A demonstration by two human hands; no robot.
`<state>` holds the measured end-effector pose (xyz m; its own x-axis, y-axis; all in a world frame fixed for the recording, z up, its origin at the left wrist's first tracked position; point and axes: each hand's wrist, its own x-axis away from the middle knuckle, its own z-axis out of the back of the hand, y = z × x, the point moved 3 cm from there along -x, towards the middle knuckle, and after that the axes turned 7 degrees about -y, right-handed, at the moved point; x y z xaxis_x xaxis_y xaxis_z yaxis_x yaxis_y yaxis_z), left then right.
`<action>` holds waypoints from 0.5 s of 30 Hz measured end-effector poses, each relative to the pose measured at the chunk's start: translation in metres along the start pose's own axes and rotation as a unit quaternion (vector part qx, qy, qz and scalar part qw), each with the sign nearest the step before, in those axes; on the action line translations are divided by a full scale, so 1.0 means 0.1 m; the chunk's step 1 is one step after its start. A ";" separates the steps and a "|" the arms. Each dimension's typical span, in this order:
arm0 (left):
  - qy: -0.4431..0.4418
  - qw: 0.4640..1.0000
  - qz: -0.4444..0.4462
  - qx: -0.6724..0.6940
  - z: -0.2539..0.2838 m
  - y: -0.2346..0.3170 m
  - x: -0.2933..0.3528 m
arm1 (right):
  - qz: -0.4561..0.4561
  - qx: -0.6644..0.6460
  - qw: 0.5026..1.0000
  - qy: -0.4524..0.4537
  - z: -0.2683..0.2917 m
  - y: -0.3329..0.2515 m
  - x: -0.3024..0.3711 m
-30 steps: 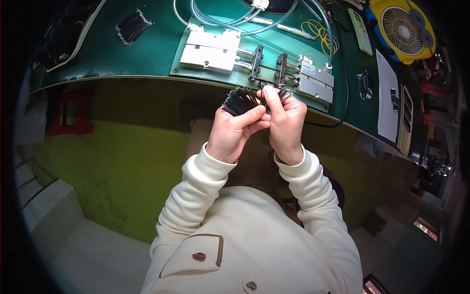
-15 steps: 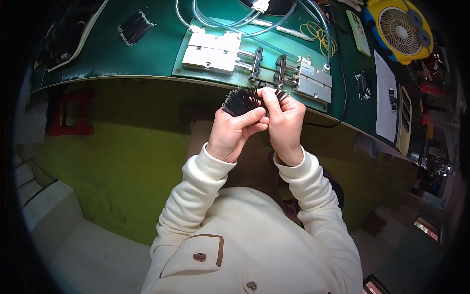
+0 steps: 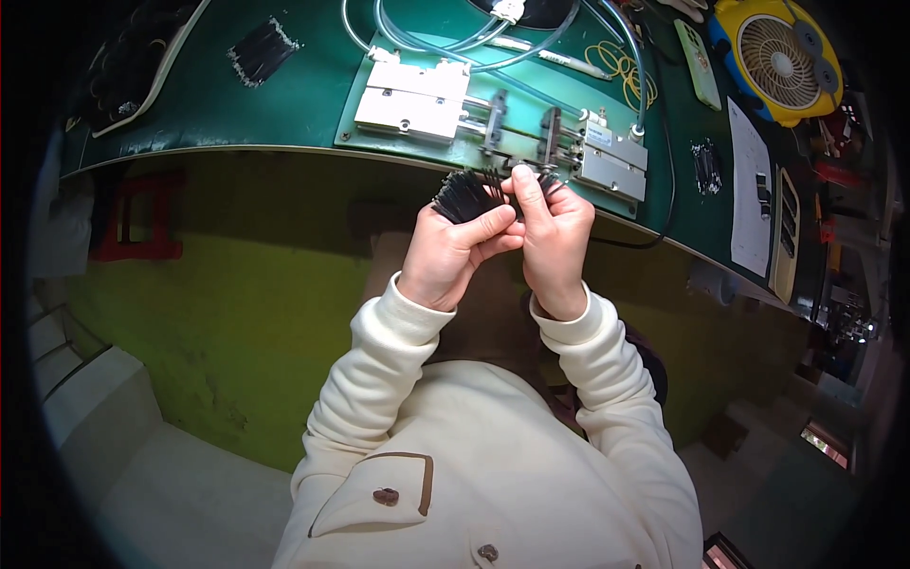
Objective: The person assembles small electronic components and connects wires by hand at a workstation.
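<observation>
A fanned bundle of short, thin black wires (image 3: 462, 197) is gripped in my left hand (image 3: 438, 258), its thumb pressed across them. Close against it, my right hand (image 3: 557, 248) pinches a few black wires, their ends poking out past its fingers. Both hands are just off the table's front edge, before a clamping fixture with two metal cylinder blocks, one on the left (image 3: 409, 102) and one on the right (image 3: 611, 161). Between the blocks stand two dark jaws, left (image 3: 496, 121) and right (image 3: 550, 137), apart and blurred. My fingers partly hide the wires.
Clear air hoses (image 3: 455, 45) loop over the fixture. On the green table (image 3: 204, 114) lie a wire pile (image 3: 263, 52) at left and another (image 3: 705, 166) at right. Farther right are a paper sheet (image 3: 749, 199), a phone-like slab (image 3: 698, 64) and a yellow-blue fan (image 3: 777, 62).
The fixture's dark jaws have moved slightly apart and look blurred. My hands stay together at nearly the same place, still holding the wires.
</observation>
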<state>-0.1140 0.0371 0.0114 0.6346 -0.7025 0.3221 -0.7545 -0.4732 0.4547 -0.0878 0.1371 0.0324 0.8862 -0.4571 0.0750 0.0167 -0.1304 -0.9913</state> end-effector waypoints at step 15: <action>-0.006 1.000 0.001 -0.008 0.02 -0.01 0.03 | 0.016 0.031 0.999 -0.018 -0.02 -0.05 0.01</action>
<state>-0.1117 0.0351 0.0104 0.6313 -0.7100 0.3121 -0.7526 -0.4637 0.4675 -0.0883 0.1356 0.0380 0.9026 -0.4287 0.0401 0.0153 -0.0612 -0.9980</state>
